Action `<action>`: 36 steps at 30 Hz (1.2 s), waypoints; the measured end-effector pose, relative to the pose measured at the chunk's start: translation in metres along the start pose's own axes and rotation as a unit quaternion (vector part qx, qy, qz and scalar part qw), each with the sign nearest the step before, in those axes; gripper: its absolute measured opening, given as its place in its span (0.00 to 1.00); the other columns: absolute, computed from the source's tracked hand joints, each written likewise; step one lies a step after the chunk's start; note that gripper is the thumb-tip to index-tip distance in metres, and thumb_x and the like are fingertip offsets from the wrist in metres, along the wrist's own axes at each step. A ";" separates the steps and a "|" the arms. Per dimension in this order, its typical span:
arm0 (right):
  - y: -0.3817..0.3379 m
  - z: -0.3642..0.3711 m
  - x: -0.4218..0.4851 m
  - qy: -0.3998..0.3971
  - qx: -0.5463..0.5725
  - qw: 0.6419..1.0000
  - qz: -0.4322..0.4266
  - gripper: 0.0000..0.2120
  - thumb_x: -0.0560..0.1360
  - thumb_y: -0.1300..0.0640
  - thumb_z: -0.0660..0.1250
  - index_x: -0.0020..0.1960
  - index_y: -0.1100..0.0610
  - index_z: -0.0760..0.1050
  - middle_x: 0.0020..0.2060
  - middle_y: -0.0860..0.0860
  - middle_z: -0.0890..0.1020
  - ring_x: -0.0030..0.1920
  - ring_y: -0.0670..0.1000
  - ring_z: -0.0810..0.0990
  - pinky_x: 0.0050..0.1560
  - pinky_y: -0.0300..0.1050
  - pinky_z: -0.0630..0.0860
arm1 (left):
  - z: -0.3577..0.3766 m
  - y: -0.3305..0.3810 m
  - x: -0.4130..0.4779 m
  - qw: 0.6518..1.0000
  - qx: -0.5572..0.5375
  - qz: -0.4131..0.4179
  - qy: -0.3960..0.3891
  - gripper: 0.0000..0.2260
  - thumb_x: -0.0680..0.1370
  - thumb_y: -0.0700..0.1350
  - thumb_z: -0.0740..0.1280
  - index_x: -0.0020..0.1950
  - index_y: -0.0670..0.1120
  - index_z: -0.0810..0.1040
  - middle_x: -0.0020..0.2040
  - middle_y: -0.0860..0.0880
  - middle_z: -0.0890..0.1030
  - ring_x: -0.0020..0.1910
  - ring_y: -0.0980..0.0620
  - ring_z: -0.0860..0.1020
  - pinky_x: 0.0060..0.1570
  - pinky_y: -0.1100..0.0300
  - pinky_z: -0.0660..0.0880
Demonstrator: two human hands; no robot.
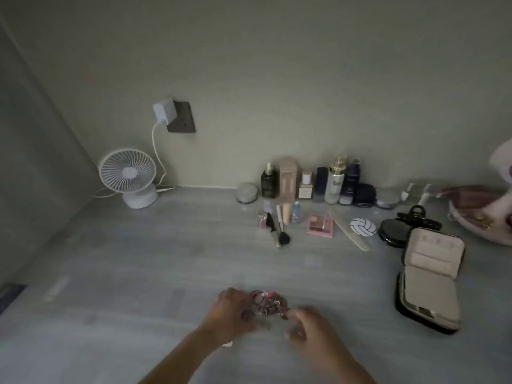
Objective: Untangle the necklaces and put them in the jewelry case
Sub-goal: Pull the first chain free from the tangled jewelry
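Observation:
A tangled clump of reddish bead necklaces (267,303) lies on the grey tabletop (166,259) near its front edge. My left hand (231,313) is at the clump's left side with curled fingers on the beads. My right hand (310,327) is at the lower right of the clump, fingers curled; motion blur hides whether it pinches a strand. The jewelry case (432,275) lies open at the right, beige lining up, with nothing visible inside.
A white desk fan (128,177) stands back left, its cable running to a wall plug (164,110). Several cosmetic bottles (310,181) line the wall. A palette (320,225), brushes, nail file, black compact (393,232) and hair claw lie mid-right. A pink bag (482,217) sits far right.

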State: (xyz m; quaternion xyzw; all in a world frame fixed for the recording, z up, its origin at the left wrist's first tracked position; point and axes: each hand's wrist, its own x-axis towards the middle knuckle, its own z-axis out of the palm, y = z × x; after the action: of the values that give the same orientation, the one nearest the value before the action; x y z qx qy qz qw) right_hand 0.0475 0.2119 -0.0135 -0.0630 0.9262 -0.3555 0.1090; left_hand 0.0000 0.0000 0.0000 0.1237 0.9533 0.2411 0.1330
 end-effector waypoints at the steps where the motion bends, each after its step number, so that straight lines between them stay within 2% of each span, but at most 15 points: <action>1: 0.000 0.007 0.007 0.013 0.002 1.000 -0.019 0.22 0.65 0.41 0.62 0.57 0.47 0.74 0.46 0.42 0.70 0.47 0.40 0.75 0.50 0.34 0.70 | 0.007 -0.008 0.000 1.000 -0.011 0.010 0.005 0.34 0.57 0.70 0.62 0.51 0.46 0.78 0.49 0.52 0.74 0.54 0.51 0.72 0.56 0.62 0.68; 3: -0.001 0.021 0.020 0.048 -0.024 0.996 -0.065 0.28 0.61 0.36 0.60 0.57 0.46 0.74 0.49 0.44 0.73 0.51 0.44 0.76 0.50 0.38 0.71 | 0.020 -0.026 -0.002 0.997 -0.034 0.048 0.058 0.38 0.55 0.73 0.65 0.53 0.46 0.77 0.49 0.54 0.70 0.53 0.53 0.71 0.55 0.60 0.69; 4: 0.002 0.028 0.027 0.079 -0.046 0.990 -0.105 0.28 0.61 0.34 0.59 0.57 0.46 0.73 0.50 0.45 0.74 0.51 0.46 0.77 0.50 0.40 0.72 | 0.026 -0.034 -0.002 0.991 -0.035 0.071 0.103 0.38 0.56 0.74 0.65 0.52 0.46 0.77 0.49 0.55 0.71 0.51 0.54 0.71 0.53 0.61 0.69; 6: 0.001 0.036 0.032 0.089 -0.080 0.984 -0.134 0.31 0.60 0.31 0.57 0.59 0.43 0.70 0.53 0.46 0.73 0.52 0.47 0.77 0.50 0.42 0.73 | 0.037 -0.048 -0.006 0.980 -0.036 0.112 0.159 0.33 0.62 0.73 0.63 0.50 0.47 0.76 0.47 0.55 0.72 0.48 0.57 0.70 0.50 0.64 0.69; 8: 0.005 0.036 0.034 0.106 -0.116 0.977 -0.146 0.34 0.59 0.29 0.57 0.62 0.41 0.68 0.55 0.44 0.70 0.53 0.45 0.75 0.50 0.42 0.73 | 0.040 -0.052 -0.005 0.969 -0.040 0.146 0.196 0.30 0.63 0.72 0.64 0.48 0.49 0.76 0.45 0.57 0.72 0.46 0.61 0.69 0.48 0.70 0.67; 10: 0.006 0.033 0.034 0.111 -0.111 0.977 -0.143 0.35 0.60 0.29 0.63 0.64 0.41 0.68 0.54 0.43 0.68 0.52 0.44 0.74 0.50 0.42 0.73 | 0.042 -0.053 -0.003 0.965 -0.048 0.160 0.203 0.30 0.60 0.72 0.66 0.48 0.50 0.75 0.44 0.61 0.70 0.45 0.63 0.69 0.47 0.75 0.64; 12: 0.007 0.033 0.035 0.129 -0.088 0.976 -0.154 0.33 0.62 0.31 0.66 0.64 0.43 0.70 0.52 0.43 0.68 0.52 0.44 0.74 0.51 0.42 0.73 | 0.041 -0.052 -0.002 0.966 -0.040 0.161 0.200 0.30 0.60 0.70 0.65 0.50 0.49 0.76 0.45 0.60 0.70 0.47 0.61 0.69 0.47 0.76 0.63; 15: 0.009 0.036 0.034 0.161 -0.069 0.972 -0.155 0.19 0.72 0.46 0.67 0.62 0.48 0.74 0.50 0.45 0.69 0.51 0.48 0.76 0.55 0.45 0.72 | 0.042 -0.050 -0.003 0.968 -0.025 0.162 0.193 0.30 0.64 0.68 0.58 0.52 0.48 0.78 0.48 0.53 0.73 0.51 0.56 0.71 0.50 0.72 0.65; 17: 0.010 0.040 0.033 0.192 -0.077 0.965 -0.159 0.14 0.74 0.52 0.65 0.60 0.51 0.75 0.48 0.46 0.70 0.50 0.50 0.77 0.55 0.46 0.72 | 0.042 -0.048 -0.003 0.966 -0.025 0.167 0.197 0.24 0.70 0.64 0.57 0.51 0.47 0.79 0.50 0.49 0.76 0.54 0.51 0.73 0.54 0.67 0.66; 19: 0.009 0.044 0.030 0.216 -0.088 0.960 -0.158 0.12 0.76 0.54 0.64 0.58 0.53 0.76 0.49 0.49 0.73 0.50 0.51 0.78 0.54 0.45 0.72 | 0.045 -0.049 -0.003 0.966 -0.018 0.157 0.205 0.15 0.75 0.56 0.63 0.51 0.46 0.79 0.52 0.47 0.76 0.55 0.50 0.73 0.56 0.64 0.66; 24: 0.002 0.050 0.025 0.250 -0.113 0.953 -0.131 0.12 0.77 0.57 0.60 0.59 0.55 0.76 0.53 0.52 0.75 0.50 0.52 0.78 0.53 0.44 0.71 | 0.045 -0.052 0.000 0.967 -0.018 0.144 0.207 0.09 0.74 0.48 0.68 0.49 0.44 0.77 0.52 0.46 0.74 0.54 0.48 0.73 0.55 0.62 0.66; 31: -0.002 0.048 0.017 0.258 -0.129 0.954 -0.086 0.13 0.79 0.57 0.57 0.60 0.56 0.75 0.52 0.54 0.75 0.50 0.54 0.77 0.52 0.44 0.71 | 0.043 -0.057 -0.010 0.962 -0.063 0.171 0.206 0.07 0.77 0.40 0.61 0.50 0.41 0.77 0.49 0.43 0.77 0.51 0.46 0.74 0.47 0.64 0.64; 36: -0.001 0.050 0.016 0.265 -0.142 0.950 -0.087 0.12 0.78 0.59 0.58 0.59 0.58 0.75 0.51 0.55 0.76 0.49 0.55 0.78 0.51 0.46 0.72 | 0.042 -0.054 -0.020 0.962 -0.089 0.162 0.199 0.07 0.78 0.41 0.61 0.49 0.41 0.77 0.49 0.45 0.77 0.50 0.49 0.73 0.44 0.66 0.63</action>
State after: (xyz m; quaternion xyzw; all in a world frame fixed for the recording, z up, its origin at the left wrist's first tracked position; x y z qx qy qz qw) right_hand 0.0442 0.1757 -0.0510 -0.0616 0.9536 -0.2320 -0.1817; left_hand 0.0227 -0.0342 -0.0585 0.2133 0.9025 0.3633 -0.0897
